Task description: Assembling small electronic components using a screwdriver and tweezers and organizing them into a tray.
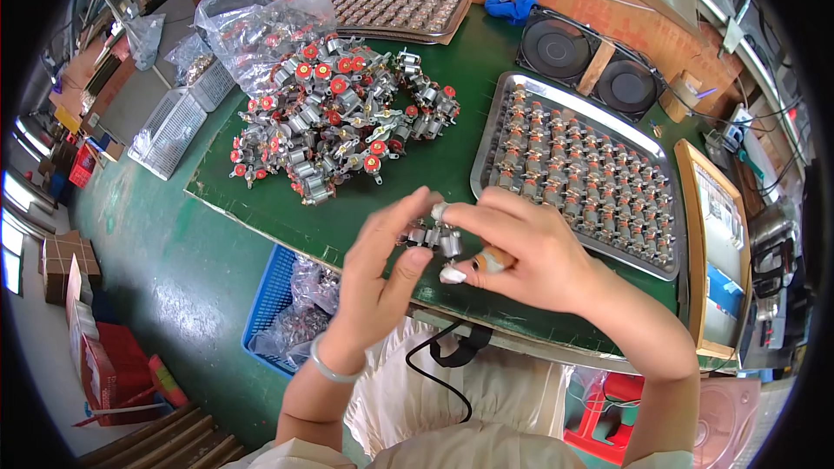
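Near the front edge of the green table, I hold a small silver metal valve (445, 241) between both hands. My left hand (382, 256) has its thumb and fingers closed around the left side of the valve. From the right, my right hand (530, 247) pinches it; white wrapping covers its thumb tip and a fingertip. A short tan cylindrical piece (493, 260) sits in the right hand's grip, but its kind is unclear. Beyond my hands lies a loose heap of similar valves (330, 122), many with red caps.
A metal tray (486, 143) of valves in rows lies at right, with another tray (460, 13) at the back. Behind are two black round fans (556, 48), a clear bag (261, 0) and a wooden frame (695, 208). A blue crate (261, 317) stands below the table's front-left edge.
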The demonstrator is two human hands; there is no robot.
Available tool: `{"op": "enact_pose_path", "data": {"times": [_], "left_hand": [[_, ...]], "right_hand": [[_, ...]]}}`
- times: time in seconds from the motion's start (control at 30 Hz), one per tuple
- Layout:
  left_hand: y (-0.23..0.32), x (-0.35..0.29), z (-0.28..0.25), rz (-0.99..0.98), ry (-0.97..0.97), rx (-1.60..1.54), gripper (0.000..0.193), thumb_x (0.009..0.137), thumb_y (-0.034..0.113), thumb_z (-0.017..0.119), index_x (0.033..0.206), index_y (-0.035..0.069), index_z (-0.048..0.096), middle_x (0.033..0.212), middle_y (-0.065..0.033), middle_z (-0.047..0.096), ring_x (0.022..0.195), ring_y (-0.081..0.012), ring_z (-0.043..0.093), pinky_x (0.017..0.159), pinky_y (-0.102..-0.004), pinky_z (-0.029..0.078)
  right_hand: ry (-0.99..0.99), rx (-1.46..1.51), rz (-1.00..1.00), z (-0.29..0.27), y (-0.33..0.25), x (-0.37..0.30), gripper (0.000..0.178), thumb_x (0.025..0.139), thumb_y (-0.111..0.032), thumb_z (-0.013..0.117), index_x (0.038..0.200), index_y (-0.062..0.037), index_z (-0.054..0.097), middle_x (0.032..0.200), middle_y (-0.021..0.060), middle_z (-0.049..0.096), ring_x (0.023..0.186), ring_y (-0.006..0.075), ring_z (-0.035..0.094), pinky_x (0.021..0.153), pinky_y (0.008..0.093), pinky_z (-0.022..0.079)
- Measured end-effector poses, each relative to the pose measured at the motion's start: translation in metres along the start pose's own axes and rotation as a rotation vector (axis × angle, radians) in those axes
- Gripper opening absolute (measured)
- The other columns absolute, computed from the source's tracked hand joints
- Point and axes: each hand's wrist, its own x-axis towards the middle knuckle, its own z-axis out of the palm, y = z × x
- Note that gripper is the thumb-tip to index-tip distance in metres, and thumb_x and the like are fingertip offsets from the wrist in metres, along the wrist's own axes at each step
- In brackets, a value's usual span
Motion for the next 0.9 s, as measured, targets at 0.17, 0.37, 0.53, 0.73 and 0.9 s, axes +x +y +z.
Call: {"op": "enact_pose_path", "data": {"times": [0.17, 0.37, 0.53, 0.73, 0.9], "left_hand": [[0.012, -0.006, 0.019, -0.299, -0.034, -0.555, 0.039, 0.089, 0.003, 0.049, 0.126, -0.002, 0.039, 0.1, -0.009, 0.057, 0.089, -0.0129, 0.056, 0.078, -0.0243, 0.046], [0.012, -0.004, 0.029, -0.297, -0.066, -0.537, 0.029, 0.085, 0.001, 0.054, 0.113, -0.003, 0.051, 0.1, -0.009, 0.055, 0.087, -0.0147, 0.057, 0.07, -0.0256, 0.051], [0.004, -0.007, 0.043, -0.011, 0.04, -0.254, 0.028, 0.075, -0.008, 0.06, 0.102, -0.003, 0.056, 0.1, -0.0113, 0.057, 0.083, -0.0167, 0.058, 0.068, -0.0261, 0.05], [0.007, 0.001, 0.057, 0.292, 0.165, 0.273, 0.033, 0.063, -0.013, 0.062, 0.093, -0.001, 0.058, 0.089, -0.0143, 0.059, 0.079, -0.0252, 0.058, 0.066, -0.029, 0.048], [0.011, -0.008, 0.051, -0.222, 0.208, -0.327, 0.036, 0.075, -0.006, 0.062, 0.108, -0.001, 0.048, 0.09, -0.0113, 0.059, 0.085, -0.0168, 0.058, 0.074, -0.0252, 0.048]], "right_hand": [[0.074, -0.033, -0.008, 0.001, -0.009, -0.009, 0.048, 0.063, -0.007, 0.073, 0.107, -0.0071, 0.053, 0.079, 0.0061, 0.048, 0.055, 0.019, 0.052, 0.047, 0.0311, 0.043], [0.211, 0.122, 0.076, -0.002, -0.006, -0.02, 0.029, 0.065, 0.001, 0.068, 0.09, -0.0028, 0.055, 0.077, 0.0088, 0.052, 0.062, 0.0221, 0.056, 0.051, 0.0288, 0.045], [0.229, -0.361, -0.084, -0.001, -0.014, -0.031, 0.028, 0.056, 0.0, 0.065, 0.08, -0.0035, 0.05, 0.072, 0.0084, 0.046, 0.053, 0.022, 0.052, 0.045, 0.033, 0.042], [0.246, -0.052, 0.167, -0.003, -0.011, -0.042, 0.026, 0.062, 0.001, 0.064, 0.085, -0.0018, 0.051, 0.074, 0.0109, 0.048, 0.059, 0.0259, 0.053, 0.051, 0.0333, 0.043], [0.19, 0.178, 0.491, -0.031, 0.004, -0.058, 0.029, 0.068, -0.001, 0.064, 0.095, -0.0013, 0.052, 0.077, 0.0093, 0.054, 0.067, 0.0166, 0.057, 0.057, 0.0272, 0.044]]}}
